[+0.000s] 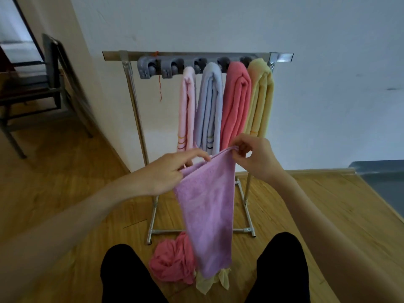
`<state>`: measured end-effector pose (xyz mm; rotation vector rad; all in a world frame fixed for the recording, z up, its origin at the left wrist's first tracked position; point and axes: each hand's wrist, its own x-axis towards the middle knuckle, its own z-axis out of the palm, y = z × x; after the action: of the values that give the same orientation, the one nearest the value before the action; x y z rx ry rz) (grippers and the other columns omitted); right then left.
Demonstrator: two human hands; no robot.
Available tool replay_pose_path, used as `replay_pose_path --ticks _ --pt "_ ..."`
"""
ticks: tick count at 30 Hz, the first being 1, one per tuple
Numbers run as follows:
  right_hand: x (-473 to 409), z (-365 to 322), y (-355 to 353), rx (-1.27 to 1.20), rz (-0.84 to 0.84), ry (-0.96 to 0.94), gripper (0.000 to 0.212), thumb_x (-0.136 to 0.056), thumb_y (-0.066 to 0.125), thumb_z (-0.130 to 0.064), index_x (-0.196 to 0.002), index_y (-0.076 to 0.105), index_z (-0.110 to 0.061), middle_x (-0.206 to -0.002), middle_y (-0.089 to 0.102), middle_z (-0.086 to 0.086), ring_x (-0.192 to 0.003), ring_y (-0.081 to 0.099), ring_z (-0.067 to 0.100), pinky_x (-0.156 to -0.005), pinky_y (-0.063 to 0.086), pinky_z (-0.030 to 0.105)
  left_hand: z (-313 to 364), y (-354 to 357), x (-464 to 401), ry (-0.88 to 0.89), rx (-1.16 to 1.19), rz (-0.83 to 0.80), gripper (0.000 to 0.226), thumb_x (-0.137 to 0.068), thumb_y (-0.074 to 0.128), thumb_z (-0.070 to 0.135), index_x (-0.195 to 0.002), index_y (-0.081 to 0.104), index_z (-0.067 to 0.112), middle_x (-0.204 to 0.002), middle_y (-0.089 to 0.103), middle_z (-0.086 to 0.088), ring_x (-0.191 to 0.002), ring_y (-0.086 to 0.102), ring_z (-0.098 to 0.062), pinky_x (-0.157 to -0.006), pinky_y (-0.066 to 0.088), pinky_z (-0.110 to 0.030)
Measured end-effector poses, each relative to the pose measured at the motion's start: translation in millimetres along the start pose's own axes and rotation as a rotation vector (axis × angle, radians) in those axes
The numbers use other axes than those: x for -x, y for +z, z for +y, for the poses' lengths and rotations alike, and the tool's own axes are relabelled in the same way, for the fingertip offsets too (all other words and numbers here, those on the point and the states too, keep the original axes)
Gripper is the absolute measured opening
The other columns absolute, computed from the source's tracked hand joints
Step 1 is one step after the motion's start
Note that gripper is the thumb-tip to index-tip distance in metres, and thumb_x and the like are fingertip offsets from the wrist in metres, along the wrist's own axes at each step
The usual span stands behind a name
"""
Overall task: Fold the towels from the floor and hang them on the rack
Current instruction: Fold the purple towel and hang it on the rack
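Observation:
A purple towel [207, 211] hangs folded lengthwise in front of me. My left hand [168, 173] pinches its near top corner, and my right hand [253, 156] pinches the far top corner. Behind it stands the metal rack [131, 84] with grey clips along its top bar. Several folded towels hang there: light pink [187, 110], pale blue [208, 110], coral [236, 101] and yellow [261, 99]. On the floor by my knees lie a crumpled coral towel [172, 261] and a pale yellow towel [212, 281], partly hidden by the purple one.
A dark chair [46, 79] stands at the left by the wall corner. The white wall is right behind the rack. Two grey clips [157, 66] at the left of the bar hold nothing. A grey floor strip [384, 182] runs at the right.

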<state>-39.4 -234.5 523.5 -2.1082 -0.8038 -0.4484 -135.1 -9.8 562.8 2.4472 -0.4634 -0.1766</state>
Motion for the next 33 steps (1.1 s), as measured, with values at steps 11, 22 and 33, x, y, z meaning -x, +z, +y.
replay_pose_path --ticks 11,22,33 --pt "10 -1 18 0.014 -0.164 -0.017 0.020 -0.078 0.061 0.004 -0.092 0.068 -0.008 -0.076 0.064 -0.006 -0.067 0.058 0.009 -0.065 0.052 0.027 -6 5 2 0.003 -0.370 -0.379 0.049 -0.082 0.051 0.003 -0.125 0.052 0.027 -0.101 0.051 0.017 -0.084 0.050 -0.002 -0.065 0.041 -0.009" --pt "9 0 19 -0.046 -0.156 -0.021 0.020 -0.079 0.061 0.006 -0.092 0.067 -0.007 -0.079 0.066 0.000 -0.072 0.059 0.013 -0.065 0.052 0.021 -5 20 1 0.645 -0.802 0.049 0.003 -0.084 0.060 0.016 -0.084 0.063 0.016 -0.101 0.060 -0.002 -0.093 0.055 -0.016 -0.077 0.050 -0.031" --pt "9 -8 14 -0.207 -0.120 0.062 0.013 -0.082 0.065 0.003 -0.091 0.071 -0.004 -0.078 0.070 0.005 -0.071 0.065 0.019 -0.068 0.057 0.031 -24 18 -12 0.533 -0.632 0.223 0.020 -0.092 0.041 0.029 -0.088 0.060 0.023 -0.080 0.060 0.010 -0.078 0.047 -0.007 -0.074 0.031 -0.025"
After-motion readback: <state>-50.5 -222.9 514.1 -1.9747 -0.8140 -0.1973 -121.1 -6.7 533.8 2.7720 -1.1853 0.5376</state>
